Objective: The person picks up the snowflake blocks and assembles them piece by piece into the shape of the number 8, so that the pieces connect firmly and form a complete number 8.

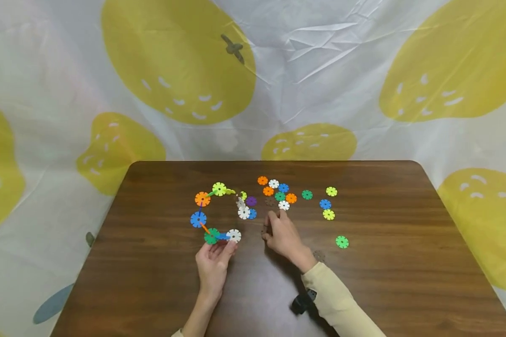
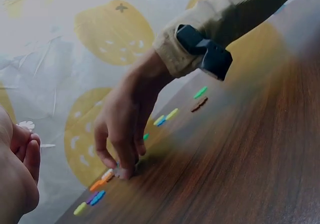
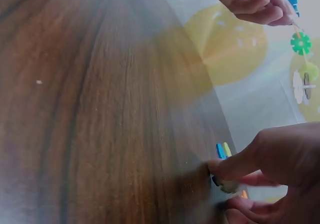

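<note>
A curved chain of slotted plastic discs is held up by my left hand (image 1: 212,269), which pinches it near a green disc (image 1: 212,236) and the white end disc (image 1: 234,235). The chain bends round through a blue disc (image 1: 198,219), an orange disc (image 1: 202,199) and a yellow disc (image 1: 219,189) toward another white disc (image 1: 243,212). My right hand (image 1: 284,236) reaches down to the table, its fingertips by a loose white disc (image 1: 284,205). A brown disc (image 1: 264,230) shows by its thumb; whether it is gripped is unclear. A pale disc (image 3: 227,185) appears between thumb and fingers.
Loose discs lie beyond the right hand, among them an orange disc (image 1: 263,180) and a purple disc (image 1: 250,201). Farther right are yellow discs (image 1: 331,191), a blue disc (image 1: 325,204) and a light green disc (image 1: 342,242). A patterned cloth (image 1: 227,135) hangs behind the wooden table (image 1: 405,257).
</note>
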Motion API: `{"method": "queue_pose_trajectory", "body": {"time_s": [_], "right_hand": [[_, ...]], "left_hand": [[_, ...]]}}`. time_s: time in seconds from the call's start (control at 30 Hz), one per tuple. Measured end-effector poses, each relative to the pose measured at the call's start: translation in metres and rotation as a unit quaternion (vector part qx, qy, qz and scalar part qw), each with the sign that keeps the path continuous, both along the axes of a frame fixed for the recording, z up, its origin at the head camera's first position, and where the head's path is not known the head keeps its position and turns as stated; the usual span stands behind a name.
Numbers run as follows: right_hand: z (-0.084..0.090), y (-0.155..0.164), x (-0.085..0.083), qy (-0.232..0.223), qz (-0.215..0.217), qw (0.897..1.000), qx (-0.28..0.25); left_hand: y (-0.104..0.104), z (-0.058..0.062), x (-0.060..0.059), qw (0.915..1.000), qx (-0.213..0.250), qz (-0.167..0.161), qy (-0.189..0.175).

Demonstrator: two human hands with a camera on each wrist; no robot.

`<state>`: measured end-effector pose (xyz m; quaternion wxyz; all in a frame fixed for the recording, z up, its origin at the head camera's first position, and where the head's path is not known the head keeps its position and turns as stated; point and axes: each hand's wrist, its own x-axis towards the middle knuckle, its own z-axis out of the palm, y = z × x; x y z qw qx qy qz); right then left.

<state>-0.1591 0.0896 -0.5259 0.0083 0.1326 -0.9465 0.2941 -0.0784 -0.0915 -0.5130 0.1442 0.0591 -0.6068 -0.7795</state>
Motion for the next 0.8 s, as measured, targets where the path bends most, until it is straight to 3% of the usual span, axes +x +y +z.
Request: {"method": "queue_pose_trajectory", "body": {"time_s": [0.23,0.43,0.57,0.8], "right_hand": [[0.009,0.005,0.013,-0.021,0.031,0.996,-0.075],[0.032,0.005,0.034,-0.014,0.044,0.975,-0.217],[0.045,0.003,0.045,0.027,0.071,0.964,-0.254],[0.052,0.003,0.051,0.137,0.106,0.953,-0.249]], "left_hand": [[0.002,0.002,0.001,0.9997,-0.015,0.003,0.021],[0.004,0.005,0.003,0.9999,-0.009,-0.009,0.011],[0.006,0.006,0.004,0.9998,-0.002,-0.018,0.012],[0.008,0.007,0.005,0.9982,-0.013,-0.045,0.036]]}}
